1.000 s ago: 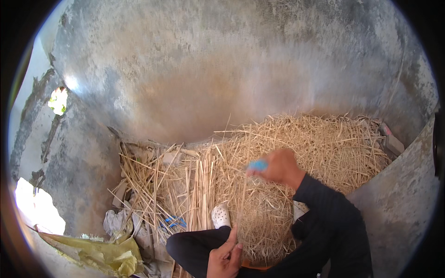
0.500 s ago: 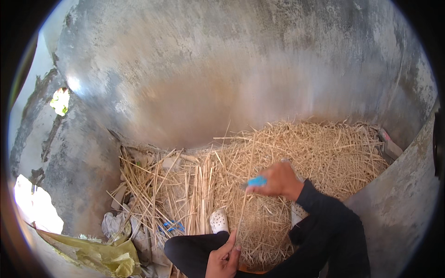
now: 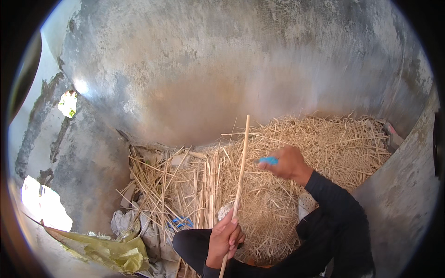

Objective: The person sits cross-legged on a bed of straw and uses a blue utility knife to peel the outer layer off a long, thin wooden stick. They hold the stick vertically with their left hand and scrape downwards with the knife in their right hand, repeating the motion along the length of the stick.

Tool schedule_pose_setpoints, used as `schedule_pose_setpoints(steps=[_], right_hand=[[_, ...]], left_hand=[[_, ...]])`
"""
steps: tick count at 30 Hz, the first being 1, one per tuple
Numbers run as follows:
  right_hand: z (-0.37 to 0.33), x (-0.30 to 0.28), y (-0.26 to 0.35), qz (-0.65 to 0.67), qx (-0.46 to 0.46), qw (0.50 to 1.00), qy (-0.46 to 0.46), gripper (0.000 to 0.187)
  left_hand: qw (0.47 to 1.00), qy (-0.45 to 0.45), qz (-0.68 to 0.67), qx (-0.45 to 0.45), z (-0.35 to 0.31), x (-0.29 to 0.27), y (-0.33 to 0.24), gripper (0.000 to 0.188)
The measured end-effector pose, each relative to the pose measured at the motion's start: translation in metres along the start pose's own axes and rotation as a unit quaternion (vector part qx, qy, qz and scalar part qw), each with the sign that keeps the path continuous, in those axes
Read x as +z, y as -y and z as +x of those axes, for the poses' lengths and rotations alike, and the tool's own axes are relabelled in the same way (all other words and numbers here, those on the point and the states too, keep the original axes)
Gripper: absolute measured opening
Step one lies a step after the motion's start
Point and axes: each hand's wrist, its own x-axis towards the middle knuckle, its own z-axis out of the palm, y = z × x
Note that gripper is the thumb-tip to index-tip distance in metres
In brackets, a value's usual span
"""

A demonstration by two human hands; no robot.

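My left hand (image 3: 225, 237), low in the middle, is closed round a slender pale stick (image 3: 243, 162) that slants upward and away from me. The stick's lower end runs below my fist, past the picture's edge. Up and to the right, my right hand (image 3: 289, 164) grips a small blue-handled tool (image 3: 269, 160). Its short dark tip points left toward the stick, apart from it, and is too blurred to tell its kind. Beneath my hands spreads a thick heap of straw-coloured shavings (image 3: 333, 148).
Left of the shavings lie split sticks (image 3: 211, 185) and a loose pile of strips (image 3: 155, 180). A blue object (image 3: 182, 222) rests among them. Yellowish sheeting (image 3: 109, 250) and a crumpled pale cloth (image 3: 124, 223) are at lower left. A grey wall (image 3: 222, 69) rises behind.
The stick now stands more upright, its far end in front of the wall. My right hand has moved a little up and right, off the stick. My left hand has wrapped further round the stick.
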Motion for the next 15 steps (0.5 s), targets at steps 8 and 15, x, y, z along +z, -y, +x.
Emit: schedule_pose_setpoints(steps=[8,15], right_hand=[[-0.009,-0.005,0.009,-0.017,-0.006,0.999,0.027,0.078],[-0.001,-0.009,0.000,-0.029,-0.014,0.999,-0.015,0.075]], left_hand=[[1.000,0.023,-0.012,0.003,-0.010,0.019,0.000,0.045],[1.000,0.027,0.001,0.010,-0.013,0.028,-0.002,0.044]])
